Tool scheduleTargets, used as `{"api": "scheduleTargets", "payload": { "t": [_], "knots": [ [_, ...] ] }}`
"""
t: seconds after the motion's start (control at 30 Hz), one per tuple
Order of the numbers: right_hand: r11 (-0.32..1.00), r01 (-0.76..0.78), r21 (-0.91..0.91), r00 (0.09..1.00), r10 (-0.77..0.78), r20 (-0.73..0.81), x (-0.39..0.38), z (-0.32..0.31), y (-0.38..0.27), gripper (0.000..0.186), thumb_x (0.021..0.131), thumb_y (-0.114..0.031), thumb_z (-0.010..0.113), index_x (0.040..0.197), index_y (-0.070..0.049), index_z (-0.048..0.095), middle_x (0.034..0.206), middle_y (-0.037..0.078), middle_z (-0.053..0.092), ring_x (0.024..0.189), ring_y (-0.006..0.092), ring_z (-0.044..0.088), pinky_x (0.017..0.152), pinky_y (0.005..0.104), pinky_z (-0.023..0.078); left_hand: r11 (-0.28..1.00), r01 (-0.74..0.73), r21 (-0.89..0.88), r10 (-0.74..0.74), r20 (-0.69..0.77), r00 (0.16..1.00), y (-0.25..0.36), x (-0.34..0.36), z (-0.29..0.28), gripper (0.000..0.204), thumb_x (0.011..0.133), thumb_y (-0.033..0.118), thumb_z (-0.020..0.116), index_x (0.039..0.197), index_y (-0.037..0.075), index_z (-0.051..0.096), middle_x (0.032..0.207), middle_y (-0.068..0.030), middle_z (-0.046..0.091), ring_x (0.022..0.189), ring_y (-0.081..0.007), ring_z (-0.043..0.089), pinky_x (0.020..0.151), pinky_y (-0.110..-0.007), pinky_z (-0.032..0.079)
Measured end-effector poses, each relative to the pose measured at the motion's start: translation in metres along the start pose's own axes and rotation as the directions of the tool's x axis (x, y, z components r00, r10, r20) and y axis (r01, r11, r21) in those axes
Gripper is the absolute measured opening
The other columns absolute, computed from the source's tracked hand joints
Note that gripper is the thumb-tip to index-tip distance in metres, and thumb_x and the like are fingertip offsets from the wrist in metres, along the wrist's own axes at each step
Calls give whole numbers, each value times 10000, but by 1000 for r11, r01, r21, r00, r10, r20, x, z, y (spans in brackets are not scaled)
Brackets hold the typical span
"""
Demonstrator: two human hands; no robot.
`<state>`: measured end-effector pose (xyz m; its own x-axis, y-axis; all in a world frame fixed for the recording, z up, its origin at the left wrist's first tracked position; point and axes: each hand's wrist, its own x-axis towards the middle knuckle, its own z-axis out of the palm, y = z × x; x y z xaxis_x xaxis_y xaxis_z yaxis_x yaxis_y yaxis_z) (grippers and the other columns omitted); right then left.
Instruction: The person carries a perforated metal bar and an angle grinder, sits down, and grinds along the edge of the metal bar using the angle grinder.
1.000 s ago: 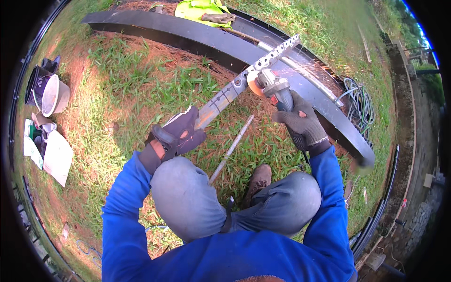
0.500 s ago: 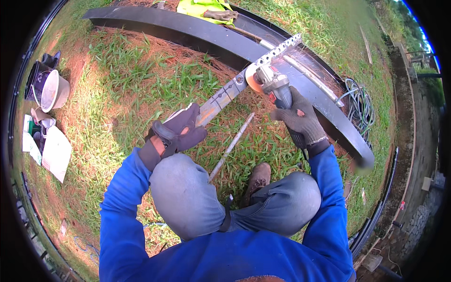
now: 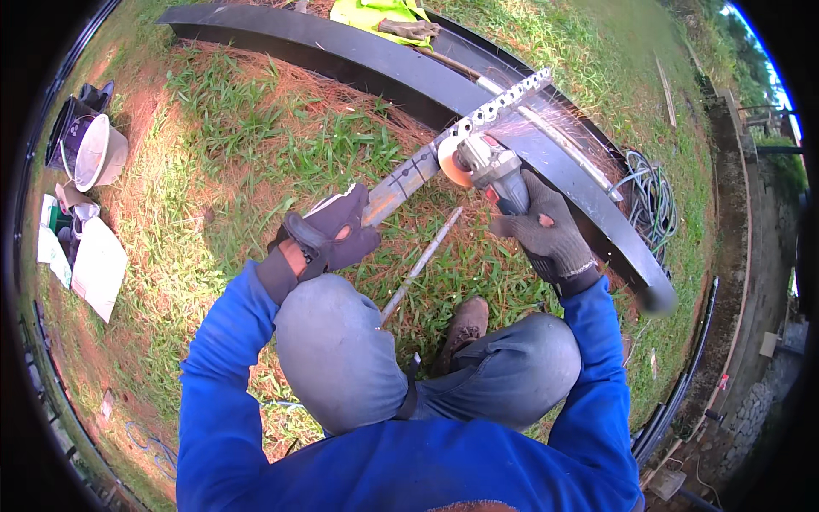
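My right hand [image 3: 550, 224], in a worn grey glove, is wrapped round the body of an angle grinder [image 3: 495, 167]. The grinder's orange disc [image 3: 453, 160] meets a flat metal bar [image 3: 408, 181], and sparks [image 3: 554, 115] fly off toward the far right. Holes run along the bar's far part, and dark cross marks show on its nearer part. My left hand [image 3: 328, 235], gloved in dark fabric, grips the bar's near end above my left knee. Beneath its far part lies a black steel beam [image 3: 367, 75], on which the bar rests.
A thin metal rod [image 3: 422, 264] lies on the grass before my boot [image 3: 467, 328]. Beyond the beam are a yellow vest [image 3: 363, 13] with a glove [image 3: 409, 31], a pipe [image 3: 572, 149] and a coiled cable [image 3: 653, 200]. A white bucket [image 3: 101, 154] stands at the left.
The grinder's disc has shifted slightly toward me along the bar, and its head has tilted. The sparks spread more widely now. Both hands keep their grip.
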<state>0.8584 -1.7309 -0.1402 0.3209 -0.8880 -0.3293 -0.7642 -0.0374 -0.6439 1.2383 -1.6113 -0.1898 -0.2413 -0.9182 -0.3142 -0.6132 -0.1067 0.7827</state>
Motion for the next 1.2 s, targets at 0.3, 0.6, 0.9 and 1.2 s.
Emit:
{"api": "scheduleTargets", "payload": {
  "t": [0.3, 0.6, 0.9, 1.2],
  "knots": [
    [999, -45, 31, 999, 45, 3, -3, -3, -6, 747, 746, -327, 1006, 1369, -56, 695, 1201, 191, 828, 1116, 329, 805, 986, 450, 614, 996, 38, 85, -44, 64, 997, 8, 8, -5, 576, 990, 397, 791, 1284, -36, 549, 943, -223, 701, 839, -412, 727, 731, -542, 551],
    [996, -61, -69, 998, 61, 2, -6, -16, -38, 866, 801, -189, 965, 1594, -60, 641, 1310, 97, 818, 1145, 208, 747, 1019, 415, 619, 990, 132, 48, -137, 128, 982, 16, 12, -8, 542, 988, 396, 791, 1231, -12, 528, 970, -247, 685, 888, -381, 724, 750, -514, 547],
    [989, -3, -145, 996, -10, -86, -9, -12, -24, 862, 768, -340, 1009, 1505, -72, 653, 1282, 232, 825, 1185, 409, 807, 1009, 485, 628, 997, 40, 65, -46, 100, 994, 10, 8, -4, 548, 1007, 418, 777, 1243, -6, 523, 982, -237, 690, 874, -394, 722, 744, -526, 542],
    [963, -91, -253, 993, 71, -90, 1, -18, -32, 886, 749, -341, 1015, 1503, -58, 645, 1279, 238, 827, 1209, 407, 804, 1039, 486, 620, 989, 138, 61, -147, 179, 973, 33, 3, -21, 699, 1003, 434, 788, 1440, -57, 549, 1101, -269, 725, 1018, -392, 746, 879, -532, 575]
  ]
}}
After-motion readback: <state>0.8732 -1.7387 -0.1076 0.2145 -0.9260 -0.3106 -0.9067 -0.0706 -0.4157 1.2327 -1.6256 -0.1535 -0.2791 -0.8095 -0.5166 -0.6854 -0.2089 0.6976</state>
